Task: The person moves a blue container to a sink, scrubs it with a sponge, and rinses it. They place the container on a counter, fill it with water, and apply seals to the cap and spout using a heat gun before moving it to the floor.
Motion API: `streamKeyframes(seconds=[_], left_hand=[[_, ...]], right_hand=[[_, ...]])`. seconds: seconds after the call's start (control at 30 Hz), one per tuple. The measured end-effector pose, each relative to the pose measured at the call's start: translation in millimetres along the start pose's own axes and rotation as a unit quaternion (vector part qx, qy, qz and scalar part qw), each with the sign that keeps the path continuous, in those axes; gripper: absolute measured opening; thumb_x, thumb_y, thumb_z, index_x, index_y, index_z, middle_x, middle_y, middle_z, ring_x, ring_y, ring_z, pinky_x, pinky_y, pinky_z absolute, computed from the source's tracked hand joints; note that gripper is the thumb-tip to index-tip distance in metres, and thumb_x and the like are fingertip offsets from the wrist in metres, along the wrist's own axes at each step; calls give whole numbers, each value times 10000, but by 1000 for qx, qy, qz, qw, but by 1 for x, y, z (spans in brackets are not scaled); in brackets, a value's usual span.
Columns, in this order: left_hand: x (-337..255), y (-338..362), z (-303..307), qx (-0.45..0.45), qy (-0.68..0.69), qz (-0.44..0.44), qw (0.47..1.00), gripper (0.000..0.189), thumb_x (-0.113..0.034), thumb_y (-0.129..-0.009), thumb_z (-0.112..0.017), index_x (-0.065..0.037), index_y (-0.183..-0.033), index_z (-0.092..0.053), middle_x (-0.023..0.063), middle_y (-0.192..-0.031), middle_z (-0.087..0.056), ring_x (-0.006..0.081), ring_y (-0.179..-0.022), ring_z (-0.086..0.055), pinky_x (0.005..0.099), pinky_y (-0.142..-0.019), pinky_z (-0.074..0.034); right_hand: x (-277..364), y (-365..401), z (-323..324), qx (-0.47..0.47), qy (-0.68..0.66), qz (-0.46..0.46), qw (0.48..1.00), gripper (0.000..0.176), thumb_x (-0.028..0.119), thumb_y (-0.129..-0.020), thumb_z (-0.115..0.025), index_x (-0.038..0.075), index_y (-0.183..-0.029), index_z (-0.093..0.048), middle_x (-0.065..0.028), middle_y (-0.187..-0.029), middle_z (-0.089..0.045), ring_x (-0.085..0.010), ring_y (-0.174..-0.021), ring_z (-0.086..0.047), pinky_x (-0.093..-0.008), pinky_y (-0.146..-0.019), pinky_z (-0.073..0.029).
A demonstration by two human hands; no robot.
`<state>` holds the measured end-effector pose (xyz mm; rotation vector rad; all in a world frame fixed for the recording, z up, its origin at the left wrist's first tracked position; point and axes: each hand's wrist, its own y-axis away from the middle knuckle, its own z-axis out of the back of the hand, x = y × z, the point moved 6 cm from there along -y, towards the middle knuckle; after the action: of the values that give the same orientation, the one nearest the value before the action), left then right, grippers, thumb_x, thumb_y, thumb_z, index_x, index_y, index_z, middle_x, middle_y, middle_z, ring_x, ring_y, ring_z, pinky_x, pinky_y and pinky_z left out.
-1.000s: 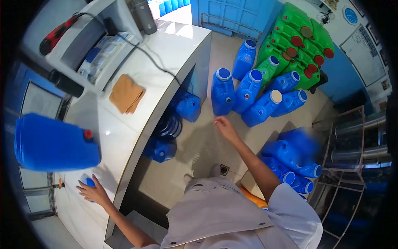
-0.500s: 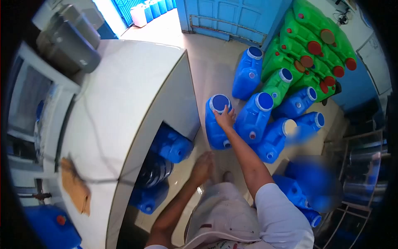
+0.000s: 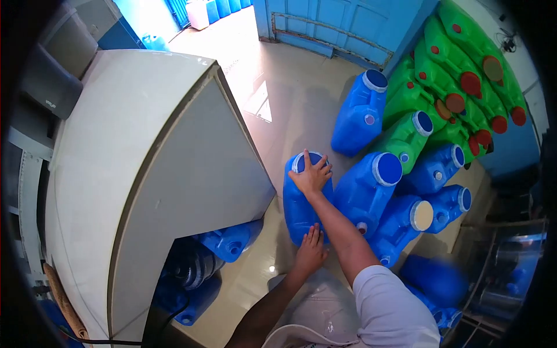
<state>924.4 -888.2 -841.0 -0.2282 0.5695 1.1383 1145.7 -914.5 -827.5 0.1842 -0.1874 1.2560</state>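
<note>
A blue jerrycan [image 3: 301,203] with a dark blue cap stands on the floor in front of me. My right hand [image 3: 312,176] spans its cap, thumb on the left rim and fingers over the far and right side. Against the jerrycan's near end rests my left hand [image 3: 312,250], its fingers stretched out flat and touching the side. Just to the right stands another blue jerrycan [image 3: 365,191], close beside the first one. A third blue jerrycan [image 3: 357,122] is farther back, and a green jerrycan [image 3: 400,139] stands near it.
Green jerrycans with red caps [image 3: 464,87] are stacked at the far right. More blue ones, including one with a cream cap [image 3: 422,215], stand at right. A white counter [image 3: 191,168] fills the left, with containers in its lower opening. A blue door [image 3: 331,26] is at the back.
My left hand has moved forward and right onto the jerrycan's near end. My right hand has spread farther over the cap. The view has shifted, bringing the counter's side closer.
</note>
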Motion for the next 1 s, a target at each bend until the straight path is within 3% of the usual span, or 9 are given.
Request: streamKeyframes(seconds=[0.13,0.33,0.43,0.5,0.63,0.77,0.83,0.93,1.0], left_hand=[[3,-2,-5,17,11,-2,1000,654,-289,-817,-556,67,-1318,-334,229,-1461,-132,360,-1352,-172,482,-1055,-258],[4,0,-3,11,-4,-7,1000,696,-297,-789,-570,61,-1330,-317,226,-1465,-126,354,-1357,-162,475,-1062,-250],[1,4,0,27,-16,-3,1000,721,-302,-772,-570,60,-1337,-309,218,-1466,-138,339,-1359,-168,463,-1066,-249],[0,2,3,30,-10,1,1000,726,-298,-767,-570,59,-1340,-305,217,-1468,-133,337,-1361,-164,461,-1070,-241],[2,3,3,51,3,6,999,734,-297,-767,-574,58,-1345,-295,212,-1477,-88,343,-1366,-137,460,-1082,-211],[3,3,1,58,10,5,998,743,-294,-765,-582,55,-1349,-285,214,-1479,-72,352,-1366,-125,462,-1087,-198],[6,5,-1,59,12,9,998,745,-293,-762,-585,54,-1349,-285,213,-1478,-77,350,-1366,-125,464,-1086,-201],[2,2,3,61,13,15,998,749,-292,-755,-588,53,-1348,-288,212,-1477,-85,347,-1367,-126,467,-1083,-207],[4,4,5,69,4,16,998,750,-291,-751,-590,52,-1348,-291,211,-1476,-89,346,-1368,-126,468,-1081,-211]], right_hand=[[-7,-5,-7,-28,12,28,999,809,568,-610,-652,349,-1338,-376,-282,-1371,-243,-506,-1189,-296,-562,-965,-260],[-2,-29,2,76,50,494,865,743,503,-611,-650,359,-1304,-423,-256,-1370,-274,-488,-1204,-292,-571,-971,-243],[30,-13,-5,241,143,588,759,699,496,-649,-627,291,-1293,-449,-224,-1378,-289,-463,-1210,-320,-598,-971,-226],[44,7,-25,613,37,380,692,687,498,-674,-618,203,-1276,-468,-220,-1362,-324,-451,-1208,-348,-631,-977,-191],[26,-17,19,70,93,236,965,643,500,-707,-575,82,-1194,-534,-217,-1286,-434,-449,-1197,-370,-648,-995,-165],[56,9,1,178,224,482,828,623,516,-725,-540,56,-1146,-566,-211,-1238,-480,-407,-1195,-392,-665,-992,-155],[67,30,21,451,224,473,723,643,517,-746,-527,20,-1152,-560,-198,-1236,-497,-354,-1199,-417,-656,-1007,-136],[57,-15,21,126,51,360,923,534,473,-760,-535,61,-1094,-599,-205,-1154,-542,-308,-1196,-422,-669,-1007,-122],[53,-18,10,211,85,381,896,540,491,-765,-533,68,-1092,-599,-203,-1179,-525,-313,-1211,-403,-665,-1010,-118]])
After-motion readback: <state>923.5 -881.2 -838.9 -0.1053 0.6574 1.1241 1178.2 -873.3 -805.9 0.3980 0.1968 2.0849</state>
